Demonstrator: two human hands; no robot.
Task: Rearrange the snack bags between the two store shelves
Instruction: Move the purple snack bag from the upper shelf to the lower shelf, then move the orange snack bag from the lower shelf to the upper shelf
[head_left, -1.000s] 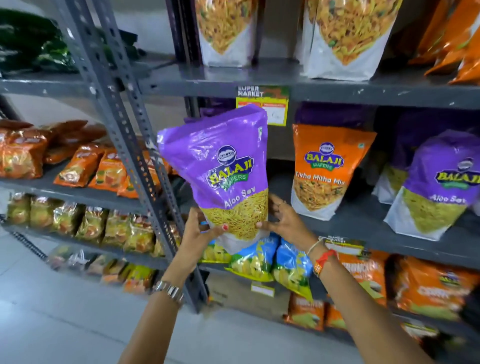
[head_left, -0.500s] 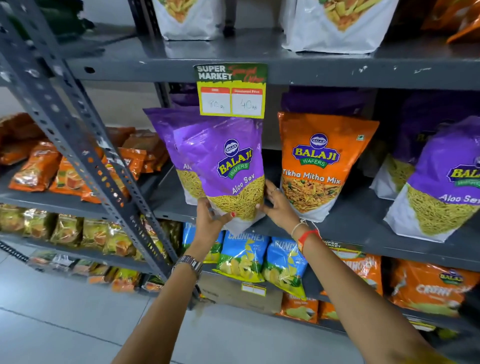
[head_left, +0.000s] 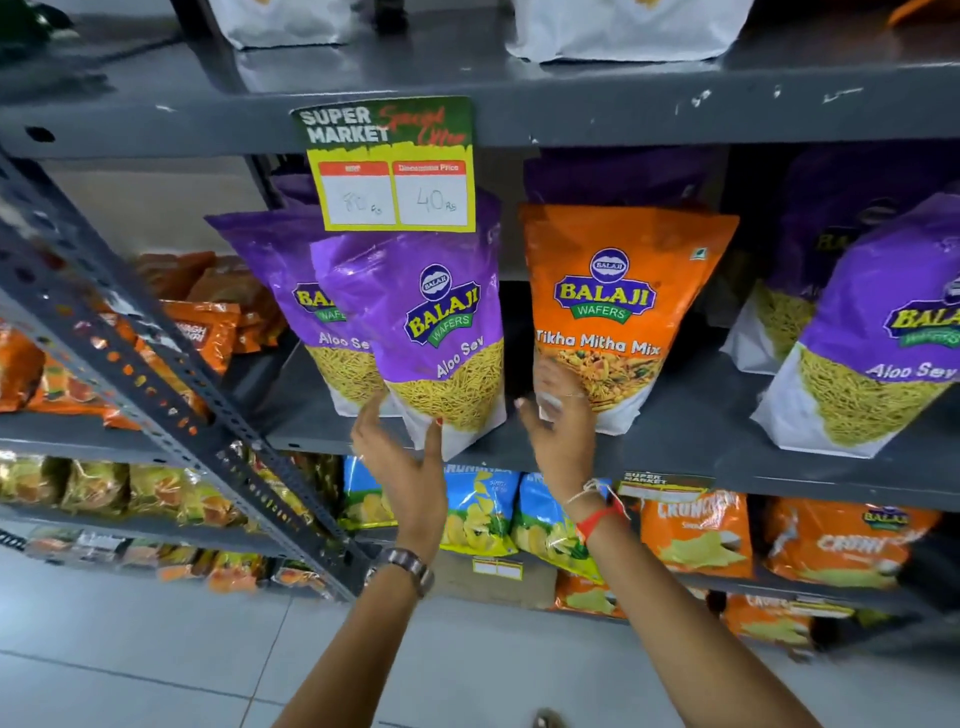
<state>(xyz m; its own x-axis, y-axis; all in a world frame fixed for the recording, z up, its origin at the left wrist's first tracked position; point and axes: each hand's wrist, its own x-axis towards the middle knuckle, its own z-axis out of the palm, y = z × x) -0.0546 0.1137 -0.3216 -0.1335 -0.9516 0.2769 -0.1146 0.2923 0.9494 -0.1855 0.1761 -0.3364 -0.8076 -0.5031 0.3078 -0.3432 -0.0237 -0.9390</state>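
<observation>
- The purple Aloo Sev bag (head_left: 441, 338) stands upright on the grey middle shelf (head_left: 691, 441), its white base at the front edge, tilted a little to the right, top tucked behind the hanging price tag (head_left: 387, 166)
- Just behind and to its left, overlapped by it, stands a second Aloo Sev bag (head_left: 291, 291); to its right, across a dark gap, the orange Tikha Mitha Mix bag (head_left: 623, 312) stands upright
- The left hand (head_left: 405, 462) is at the front bag's lower left corner, fingers spread and loosely open, thumb tip touching the base; it grips nothing
- The right hand (head_left: 561, 431) is blurred, fingers open and splayed, lying over the lower left of the Tikha Mitha Mix bag; whether it touches that bag I cannot tell, and it holds nothing
- Judged step: the placing of this bag looks finished, both hands letting go at the base
- Next move calls for checking the bag stands unaided, since it leans and sits near the edge, then choosing the next bag to shift
- Further out: a third Aloo Sev bag (head_left: 878, 353) at far right, blue chip bags (head_left: 483, 514) on the shelf below, and orange packets (head_left: 202, 332) on the neighbouring rack beyond the slanted perforated upright (head_left: 156, 384)
</observation>
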